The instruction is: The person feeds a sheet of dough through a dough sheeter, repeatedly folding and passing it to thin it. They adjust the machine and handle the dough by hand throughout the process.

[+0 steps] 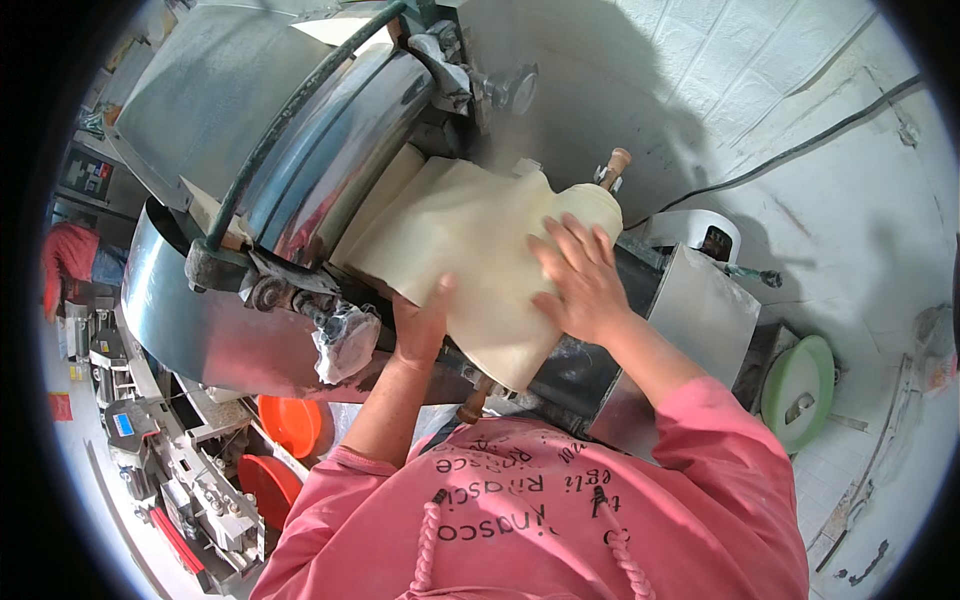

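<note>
A wide, pale sheet of dough [450, 225] stretches from the steel rollers [375, 142] of a dough sheeter to a dough roll [592, 201] wound on a pin. One wooden pin handle [617, 161] sticks out at the far end, the other wooden handle [472, 405] close to my body. My left hand [420, 326] pinches the sheet's near edge, thumb on top and fingers hidden underneath. Fingers spread, my right hand [585, 281] lies flat on the dough by the roll. The sheet is slightly blurred and creased near the roll.
A curved metal bar [292, 120] arches over the rollers. A plastic-wrapped knob [346, 341] juts out beside my left forearm. Past the machine's metal end plate [675, 322] stands a green-rimmed basin [799, 394]. A black cable [787, 150] crosses the wall; red basins [270, 487] sit at lower left.
</note>
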Available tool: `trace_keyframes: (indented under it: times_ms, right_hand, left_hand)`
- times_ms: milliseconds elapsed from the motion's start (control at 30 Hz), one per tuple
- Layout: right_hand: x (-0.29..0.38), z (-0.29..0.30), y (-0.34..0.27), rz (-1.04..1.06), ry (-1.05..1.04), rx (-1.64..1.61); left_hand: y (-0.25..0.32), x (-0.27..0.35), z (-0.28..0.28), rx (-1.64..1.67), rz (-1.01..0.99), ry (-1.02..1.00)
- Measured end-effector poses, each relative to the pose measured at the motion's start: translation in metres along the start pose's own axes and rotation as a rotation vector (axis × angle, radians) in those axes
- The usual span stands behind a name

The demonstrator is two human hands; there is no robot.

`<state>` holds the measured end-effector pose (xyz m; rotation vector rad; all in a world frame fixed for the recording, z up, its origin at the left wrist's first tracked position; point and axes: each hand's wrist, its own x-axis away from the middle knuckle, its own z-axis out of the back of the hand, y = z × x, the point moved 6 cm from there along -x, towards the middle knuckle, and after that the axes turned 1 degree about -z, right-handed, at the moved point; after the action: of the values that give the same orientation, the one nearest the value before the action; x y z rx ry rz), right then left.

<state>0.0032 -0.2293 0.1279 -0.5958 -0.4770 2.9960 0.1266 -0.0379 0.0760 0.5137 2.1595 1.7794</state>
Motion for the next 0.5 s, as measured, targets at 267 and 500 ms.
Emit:
trace_keyframes:
  times_ms: [267, 500]
  right_hand:
    - [-0.005, 0.018, 0.012, -0.010, 0.147, 0.099]
    - [-0.111, -0.028, 0.064, -0.344, -0.389, 0.418]
  left_hand:
    - [-0.087, 0.044, 0.014, 0.483, 0.712, 0.037]
    - [-0.075, 0.022, 0.015, 0.346, 0.539, 0.051]
